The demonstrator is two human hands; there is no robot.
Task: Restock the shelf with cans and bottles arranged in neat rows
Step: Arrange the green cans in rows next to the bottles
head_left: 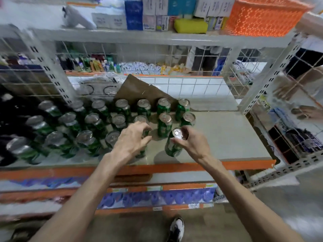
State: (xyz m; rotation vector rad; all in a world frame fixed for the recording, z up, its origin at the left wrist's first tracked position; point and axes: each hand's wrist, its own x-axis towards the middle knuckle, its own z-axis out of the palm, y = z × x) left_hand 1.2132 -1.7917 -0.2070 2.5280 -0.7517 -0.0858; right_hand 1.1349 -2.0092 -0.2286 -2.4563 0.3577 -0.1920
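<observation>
Several green cans with silver tops (164,124) stand in rows on the grey shelf board (227,137), filling its left and middle. My right hand (194,142) grips one green can (174,144) by its top rim, tilted, near the shelf's front edge. My left hand (132,138) hovers with curled fingers over another green can (142,152) in the front row; that can is mostly hidden beneath the hand, and whether the fingers touch it is unclear.
A brown cardboard piece (139,91) leans at the back of the shelf. Dark bottles (10,119) fill the far left. White slotted uprights (262,88) and wire mesh frame the bay. An orange basket (262,16) sits on the upper shelf. Right part of the board is bare.
</observation>
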